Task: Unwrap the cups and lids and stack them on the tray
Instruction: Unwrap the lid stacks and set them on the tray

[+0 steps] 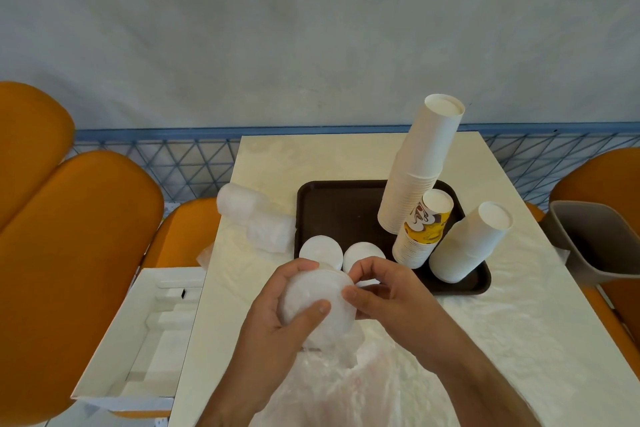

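White plastic film is what you are working on: your left hand (pixel 277 308) is curled round a wrapped stack of lids (pixel 317 305), thumb pressed on its top face, while your right hand (pixel 391 291) pinches the wrap at the stack's 3 o'clock edge between thumb and forefinger. The stack is held just above the table (pixel 346 156), at 6 o'clock from the tray (pixel 346 204).

To do this step well, I would keep the left hand's hold firm but not crushing, since thin lids likely flex, and pull the film outward toward 3 o'clock, not upward, so the lids stay aligned. Let the loose plastic (pixel 356 385) fall toward you, away from the tray. Once the lids are bare, set them beside the two lid stacks (pixel 320 250) at the tray's 7 o'clock corner, squarely, so none overhang the rim.

Mind the three cup stacks (pixel 419 166) at the tray's 3 o'clock side; all lean, and a nudge could probably topple them.

Two more wrapped bundles (pixel 256 222) lie at 9 o'clock of the tray, on the pale, marble-patterned tabletop. At its 3 o'clock edge stands a grey bin (pixel 595 239), handy for the film. Orange seats (pixel 79 218) flank the table, an open white box (pixel 145 333) rests at 8 o'clock, and a grey wall (pixel 311 28) with a blue mesh skirting lies at 12 o'clock.
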`<state>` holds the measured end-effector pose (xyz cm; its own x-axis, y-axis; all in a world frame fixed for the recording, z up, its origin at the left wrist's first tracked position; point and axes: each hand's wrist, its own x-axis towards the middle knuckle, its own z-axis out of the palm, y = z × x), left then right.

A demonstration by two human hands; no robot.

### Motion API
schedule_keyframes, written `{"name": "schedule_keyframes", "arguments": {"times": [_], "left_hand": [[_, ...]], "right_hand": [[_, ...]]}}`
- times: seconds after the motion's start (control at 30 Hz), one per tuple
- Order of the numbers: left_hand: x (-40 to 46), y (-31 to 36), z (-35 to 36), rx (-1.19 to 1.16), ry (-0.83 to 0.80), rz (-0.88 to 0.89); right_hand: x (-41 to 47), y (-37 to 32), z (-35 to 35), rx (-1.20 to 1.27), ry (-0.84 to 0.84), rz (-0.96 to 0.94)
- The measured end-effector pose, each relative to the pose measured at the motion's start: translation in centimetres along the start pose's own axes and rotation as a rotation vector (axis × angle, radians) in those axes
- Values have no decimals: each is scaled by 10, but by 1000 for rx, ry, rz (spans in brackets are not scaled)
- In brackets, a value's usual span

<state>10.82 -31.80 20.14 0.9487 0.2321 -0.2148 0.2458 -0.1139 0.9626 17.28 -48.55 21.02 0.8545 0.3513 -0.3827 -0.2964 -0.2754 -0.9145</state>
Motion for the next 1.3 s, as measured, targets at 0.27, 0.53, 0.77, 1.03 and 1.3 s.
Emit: {"name": "schedule_keyframes", "arguments": {"times": [0.27, 0.53, 0.77, 1.03, 1.3], "left_hand": [[-1, 5, -4, -248, -27, -7], [-4, 9, -6, -305, -18, 14], [-4, 8, -9, -248, -61, 71], [-5, 11, -11, -277, -79, 75], [-4, 13, -11, -261, -79, 59]], "right_hand": [[0, 5, -5, 279, 12, 39], [2, 7, -4, 425, 76, 36], [0, 4, -5, 445, 45, 10], [-13, -13, -4, -152, -66, -118], [-12, -19, 0, -355, -23, -193]]}}
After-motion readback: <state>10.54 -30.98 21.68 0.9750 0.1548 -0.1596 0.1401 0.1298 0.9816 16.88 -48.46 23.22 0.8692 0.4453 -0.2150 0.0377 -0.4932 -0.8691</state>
